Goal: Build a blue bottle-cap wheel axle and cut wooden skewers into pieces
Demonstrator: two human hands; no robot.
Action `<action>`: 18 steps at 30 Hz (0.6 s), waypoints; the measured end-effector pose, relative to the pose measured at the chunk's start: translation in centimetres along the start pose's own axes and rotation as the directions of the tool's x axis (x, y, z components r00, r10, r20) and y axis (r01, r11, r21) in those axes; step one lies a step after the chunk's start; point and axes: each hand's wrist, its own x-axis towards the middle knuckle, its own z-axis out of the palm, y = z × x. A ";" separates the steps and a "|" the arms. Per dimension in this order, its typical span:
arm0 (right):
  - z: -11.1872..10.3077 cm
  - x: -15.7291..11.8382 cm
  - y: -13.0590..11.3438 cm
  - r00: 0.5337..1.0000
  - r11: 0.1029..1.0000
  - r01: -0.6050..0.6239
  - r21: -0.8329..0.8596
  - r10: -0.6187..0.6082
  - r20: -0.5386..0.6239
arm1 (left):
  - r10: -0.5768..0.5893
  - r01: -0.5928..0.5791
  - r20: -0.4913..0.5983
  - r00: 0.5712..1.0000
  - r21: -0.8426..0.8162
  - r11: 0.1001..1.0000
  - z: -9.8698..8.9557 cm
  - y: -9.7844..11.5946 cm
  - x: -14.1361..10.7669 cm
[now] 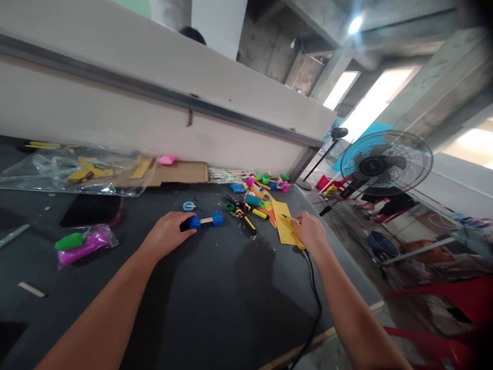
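Note:
My left hand (169, 234) is closed around one end of a small piece made of two blue caps joined by a wooden stick (207, 220). Its other blue cap points right, over the dark table. In my right hand (311, 234) is a yellow glue gun (298, 236), gripped above a yellow sheet (283, 218), with a black cord (314, 288) trailing toward the table's front edge. Between the hands lie yellow-and-black pliers (248, 222). A light-blue ring (188, 206) with a pale stick across it sits just beyond my left hand.
A clear plastic bag (123, 187) with yellow scraps and cardboard (185, 173) lie along the back partition. Purple and green packets (87, 245) and a dark phone-like slab (90, 209) are at left. Colourful small parts (265, 180) crowd the back right. A fan (385, 162) stands beyond the table.

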 end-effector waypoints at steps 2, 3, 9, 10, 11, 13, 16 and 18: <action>-0.2 -0.2 -3.7 0.969 0.947 0.246 0.207 -0.235 -0.076 | 0.008 -0.008 0.002 1.000 0.010 1.000 -0.1 0.1 -0.1; 0.0 -0.4 -5.7 0.930 0.873 0.366 0.323 -0.355 -0.096 | 0.011 -0.011 -0.001 1.000 0.011 1.000 -0.1 0.2 -0.1; 3.9 -0.9 -14.9 0.638 0.516 0.708 0.482 -0.760 -0.124 | 0.032 -0.031 0.010 0.999 -0.026 0.999 -0.7 0.9 -0.4; 4.6 -0.7 -15.5 0.624 0.516 0.720 0.464 -0.774 -0.108 | 0.031 -0.031 0.011 0.999 -0.032 0.999 -0.7 0.9 -0.4; 5.3 -0.5 -16.0 0.617 0.522 0.725 0.449 -0.782 -0.089 | 0.030 -0.029 0.012 0.999 -0.036 0.999 -0.7 0.9 -0.4; 6.4 -0.1 -16.3 0.616 0.543 0.723 0.427 -0.787 -0.043 | 0.026 -0.025 0.013 1.000 -0.037 0.999 -0.7 1.0 -0.4; 7.6 0.2 -16.2 0.630 0.575 0.705 0.415 -0.776 0.004 | 0.028 -0.027 0.013 1.000 -0.040 0.999 -0.7 0.9 -0.4; 8.0 0.2 -16.1 0.634 0.577 0.701 0.419 -0.774 0.006 | 0.025 -0.024 0.011 1.000 -0.039 0.999 -0.6 0.9 -0.4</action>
